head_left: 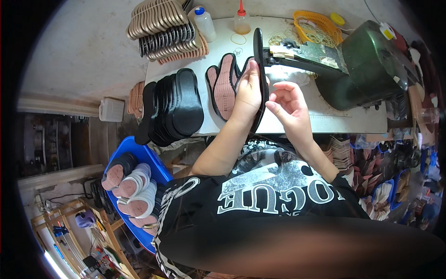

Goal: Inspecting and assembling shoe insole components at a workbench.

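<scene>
Sole [264, 90], black, one: standing on edge, nearly upright, in the left hand [248, 95]. That hand is closing on it, the thumb lying up along its left face; the other fingers are mostly hiding behind the hand and sole.

Right hand [293, 111], holding nothing: hovering just right of the grip, palm turning toward the sole, fingers loosely curling. Whether a fingertip is touching the sole, one cannot tell.

Machine [364, 69], green: standing right of the grip, its arm [309, 59] reaching to the sole's right face, above the right hand.

Insoles [226, 88], pink, black-edged: lying just left of the grip, one partly hiding behind the left hand.

Black stack [188, 104]: leaning in a row farther left of the grip.

Tan-and-black stack [155, 21]: resting beyond the grip, far left.

Bottles, two: blue-capped [205, 29] and red-tipped [241, 24], both standing beyond the grip.

Basket [299, 28], yellow: sitting beyond and right of the grip, holding bands [313, 32].

Table [227, 38], white: supporting the machine and insoles.

Crate [159, 163], blue: sitting nearer the body, left of the grip, holding pink-and-white soles [141, 202].
</scene>
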Tool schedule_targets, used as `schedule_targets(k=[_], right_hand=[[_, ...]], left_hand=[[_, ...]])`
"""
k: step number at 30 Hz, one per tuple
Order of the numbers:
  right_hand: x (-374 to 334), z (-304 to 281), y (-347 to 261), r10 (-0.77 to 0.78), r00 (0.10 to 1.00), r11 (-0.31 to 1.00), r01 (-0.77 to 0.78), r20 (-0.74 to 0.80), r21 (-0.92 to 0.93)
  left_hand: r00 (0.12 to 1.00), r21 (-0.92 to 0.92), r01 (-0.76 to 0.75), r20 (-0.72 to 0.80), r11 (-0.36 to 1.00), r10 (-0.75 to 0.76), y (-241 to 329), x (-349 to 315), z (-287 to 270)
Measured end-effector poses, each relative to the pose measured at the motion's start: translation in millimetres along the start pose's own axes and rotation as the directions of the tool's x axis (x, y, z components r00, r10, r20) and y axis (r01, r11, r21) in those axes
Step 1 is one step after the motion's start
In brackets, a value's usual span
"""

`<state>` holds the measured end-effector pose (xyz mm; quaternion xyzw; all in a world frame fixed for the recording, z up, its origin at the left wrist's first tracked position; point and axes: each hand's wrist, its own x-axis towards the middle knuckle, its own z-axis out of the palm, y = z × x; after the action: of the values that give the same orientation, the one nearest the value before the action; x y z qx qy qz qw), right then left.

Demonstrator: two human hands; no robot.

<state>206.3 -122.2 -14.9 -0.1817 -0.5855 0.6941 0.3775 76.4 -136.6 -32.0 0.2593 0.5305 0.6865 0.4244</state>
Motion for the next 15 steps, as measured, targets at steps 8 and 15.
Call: schedule_targets(k=[8, 15], right_hand=[[-3.4, -5.6, -4.9, 0.114, 0.992, 0.993, -0.114, 0.047, 0.013], [-2.8, 3.9, 6.0, -0.052, 0.999, 0.975, 0.049, -0.008, -0.217]], left_hand=[[0.993, 0.107, -0.112, -0.019, 0.988, 0.115, -2.4, 1.1, 0.3], [0.99, 0.01, -0.018, -0.137, 1.0, 0.019, -21.6, 13.6, -1.9]])
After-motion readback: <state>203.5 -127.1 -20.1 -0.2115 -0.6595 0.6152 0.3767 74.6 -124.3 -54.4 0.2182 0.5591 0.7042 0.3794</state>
